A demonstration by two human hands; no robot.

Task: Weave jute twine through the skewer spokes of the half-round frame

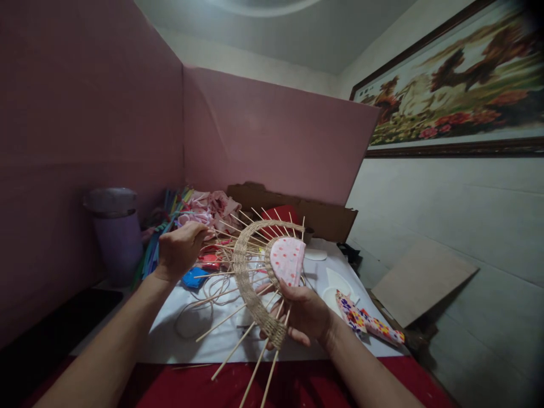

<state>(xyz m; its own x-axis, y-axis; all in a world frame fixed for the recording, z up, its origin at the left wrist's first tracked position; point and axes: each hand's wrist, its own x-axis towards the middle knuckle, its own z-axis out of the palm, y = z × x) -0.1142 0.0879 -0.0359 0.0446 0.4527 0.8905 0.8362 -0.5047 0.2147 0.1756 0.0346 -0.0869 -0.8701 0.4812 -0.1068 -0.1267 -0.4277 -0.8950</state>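
Note:
A half-round fan-like weaving (243,266) of tan twine over thin wooden sticks is held up above the table. At its centre sits a half-disc of pink cloth with red dots (288,260). Bare stick ends radiate past the woven band. My right hand (304,314) grips the piece from below, thumb on the edge of the dotted cloth and fingers behind the sticks. To the left of the weaving, my left hand (182,249) is closed in a pinch near the stick tips. What lies between its fingertips is too small to tell. Loose twine (208,297) trails on the table below.
The white tabletop (165,345) has a red cloth (178,385) at its front. Behind are crumpled pink fabric (212,207), a blue packet (194,277) and a lidded purple bin (118,243). Flower-patterned cloth (369,320) lies right; cardboard (331,218) stands along the back.

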